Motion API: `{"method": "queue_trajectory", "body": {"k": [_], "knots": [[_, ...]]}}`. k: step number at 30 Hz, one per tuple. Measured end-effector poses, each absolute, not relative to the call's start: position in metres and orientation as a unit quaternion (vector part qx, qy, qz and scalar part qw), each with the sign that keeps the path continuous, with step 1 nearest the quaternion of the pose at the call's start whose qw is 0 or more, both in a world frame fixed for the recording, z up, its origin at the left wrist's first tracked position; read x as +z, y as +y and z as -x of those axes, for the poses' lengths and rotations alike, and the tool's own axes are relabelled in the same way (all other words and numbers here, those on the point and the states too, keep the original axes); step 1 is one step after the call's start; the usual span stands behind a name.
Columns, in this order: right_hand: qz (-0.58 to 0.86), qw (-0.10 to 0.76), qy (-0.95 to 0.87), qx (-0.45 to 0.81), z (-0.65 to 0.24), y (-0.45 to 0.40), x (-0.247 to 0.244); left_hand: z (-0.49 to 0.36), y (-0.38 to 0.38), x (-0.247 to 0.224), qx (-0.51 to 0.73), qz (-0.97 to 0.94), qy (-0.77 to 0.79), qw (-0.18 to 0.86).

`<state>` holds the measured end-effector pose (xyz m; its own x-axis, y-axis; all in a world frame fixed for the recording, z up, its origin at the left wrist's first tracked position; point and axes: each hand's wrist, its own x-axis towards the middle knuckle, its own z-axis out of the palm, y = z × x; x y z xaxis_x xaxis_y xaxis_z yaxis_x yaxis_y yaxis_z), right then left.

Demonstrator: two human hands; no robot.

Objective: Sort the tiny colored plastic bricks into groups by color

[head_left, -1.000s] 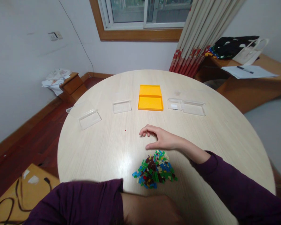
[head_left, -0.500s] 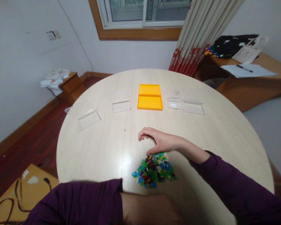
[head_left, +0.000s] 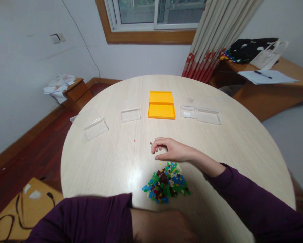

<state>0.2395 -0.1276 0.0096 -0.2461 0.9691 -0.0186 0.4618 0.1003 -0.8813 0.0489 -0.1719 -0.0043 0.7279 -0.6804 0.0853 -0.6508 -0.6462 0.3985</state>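
Note:
My right hand (head_left: 168, 149) hovers over the table just beyond a pile of small building bricks (head_left: 166, 184). Its fingers are curled, the thumb stands apart from them, and I see nothing between them. Right by the fingertips lies a tiny brown brick (head_left: 151, 143). Farther left is a tiny red brick (head_left: 134, 140). Blue, green, dark brown, cream and a few red and yellow bricks make up the pile. My left hand (head_left: 174, 224) rests at the near edge of the view, close below the pile, and its fingers are hidden.
An open yellow case (head_left: 162, 111) stands at the middle back of the round table (head_left: 111, 162). Clear plastic boxes stand on both sides: a left box (head_left: 95, 130), a middle-left box (head_left: 130, 115) and a right pair (head_left: 208, 116). A desk (head_left: 280, 91) with papers is beyond the right.
My right thumb has moved up and left, away from the pile and nearer the curled fingers. The brown brick by the fingertips has come into view. My left hand looks unmoved.

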Motion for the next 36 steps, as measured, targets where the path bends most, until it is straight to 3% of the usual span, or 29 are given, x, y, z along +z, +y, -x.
{"method": "queue_trajectory", "body": {"k": [14,20,26,36], "knots": [[0.561,0.381,-0.658,0.326,-0.239,-0.129,0.000,-0.050,-0.173,-0.015,-0.033,-0.894,-0.371,0.248],[0.469,0.296,-0.713,0.428,-0.248,-0.130,0.013,-0.051,-0.172,-0.008,-0.067,-0.901,-0.367,0.224],[0.448,0.247,-0.750,0.419,-0.252,-0.128,0.012,-0.049,-0.172,-0.007,-0.050,-0.908,-0.358,0.211],[0.487,0.278,-0.734,0.382,-0.242,-0.127,0.008,-0.048,-0.170,-0.001,-0.061,-0.905,-0.359,0.220]]}}
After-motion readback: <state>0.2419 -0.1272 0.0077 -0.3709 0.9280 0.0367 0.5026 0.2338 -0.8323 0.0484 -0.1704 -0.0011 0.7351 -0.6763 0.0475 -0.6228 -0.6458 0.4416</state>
